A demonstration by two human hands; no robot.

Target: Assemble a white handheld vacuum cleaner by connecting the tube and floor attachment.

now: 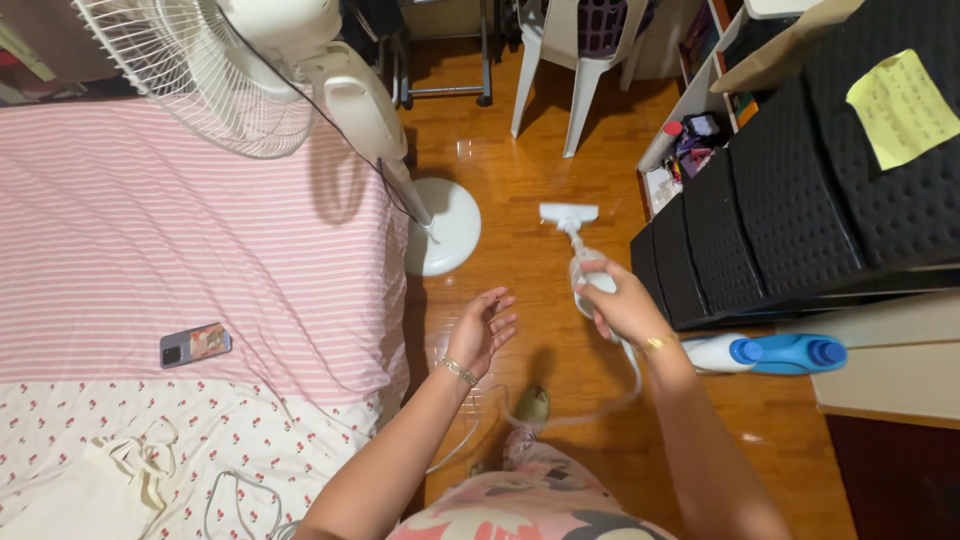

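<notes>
Right hand (625, 305) is clamping the white plastic handheld steamer wand w/ flat nozzle (583, 255), left hand (482, 328) hovering open & empty—best keeping the nozzle flat to the glossy brown wooden floor (520, 180), hose slack.

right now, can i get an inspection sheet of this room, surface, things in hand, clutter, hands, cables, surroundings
surface: wooden floor, glossy, between the bed and the black drawer unit.
job's things: white handheld cleaner with a flat nozzle head pointed at the floor, hose trailing back from it.
clutter: phone on the bed; blue and white bottle lying by the drawers; small items on the shelf.
grippers: right hand gripping the cleaner; left hand open, holding nothing.
cables: black cord running down the white standing fan; white cords on the bed.
surroundings: white plastic chair, yellow note on the drawers.
</notes>
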